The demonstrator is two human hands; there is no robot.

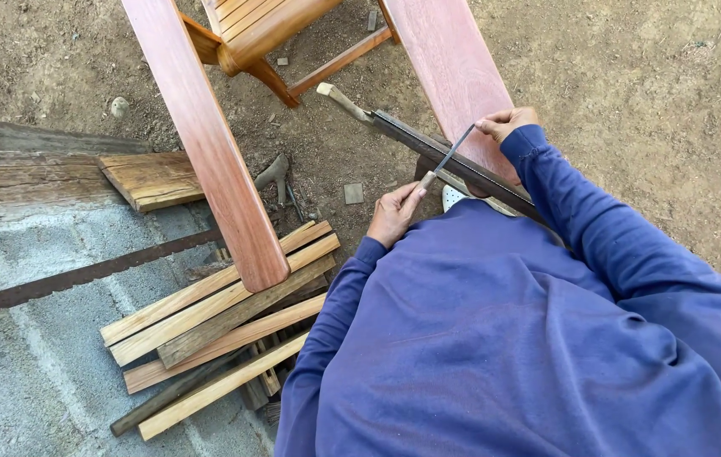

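Observation:
A thin dark metal file (448, 154) lies slanted across the toothed edge of a long saw blade (454, 162) with a wooden handle at its far end (342, 100). My left hand (394, 213) grips the file's small wooden handle at its near end. My right hand (506, 122) pinches the file's far tip with its fingers. The saw rests along a reddish wooden plank (454, 68). Both arms are in blue sleeves.
A second reddish plank (208, 144) runs down the left. Several thin wooden slats (225, 317) are stacked on a concrete slab (30, 355). A rusty saw blade (81, 275) lies across the slab, a wooden chair (267, 34) stands on the dirt beyond, and a hammer-like tool (276, 173) lies there.

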